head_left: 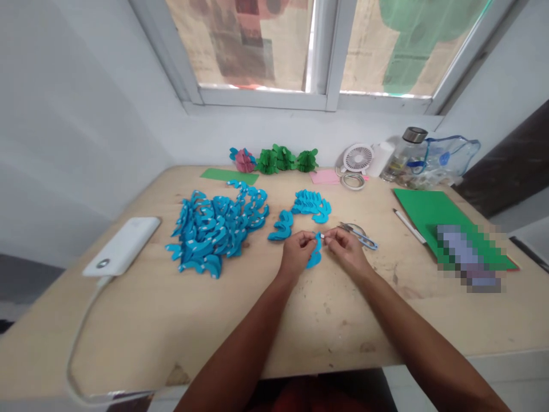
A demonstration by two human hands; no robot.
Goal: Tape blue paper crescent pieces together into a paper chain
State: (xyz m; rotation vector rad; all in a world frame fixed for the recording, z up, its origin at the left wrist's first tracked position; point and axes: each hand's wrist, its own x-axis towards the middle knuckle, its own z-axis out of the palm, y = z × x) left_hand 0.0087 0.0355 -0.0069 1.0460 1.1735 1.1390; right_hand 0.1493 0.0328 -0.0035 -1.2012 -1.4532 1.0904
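My left hand (297,252) pinches a blue curved paper cutout (314,258) close above the tabletop. At the cutout's upper end, my right hand (344,246) has its fingertips closed on a small white piece (322,236), which looks like a bit of tape or backing. To the left spreads a large pile of blue paper cutouts (214,226) bearing small white squares. Two smaller groups lie behind my hands: a short stack (281,225) and a fanned row (311,203). Just beyond my right hand are blue-handled thread snips (363,237).
A white power bank (122,246) with a cable sits at the left. Along the wall stand green paper figures (283,158), a small fan (358,157) and a bottle (403,154). A tape roll (353,182) lies before the fan. Green sheets (433,214) and a white pen (409,225) lie right.
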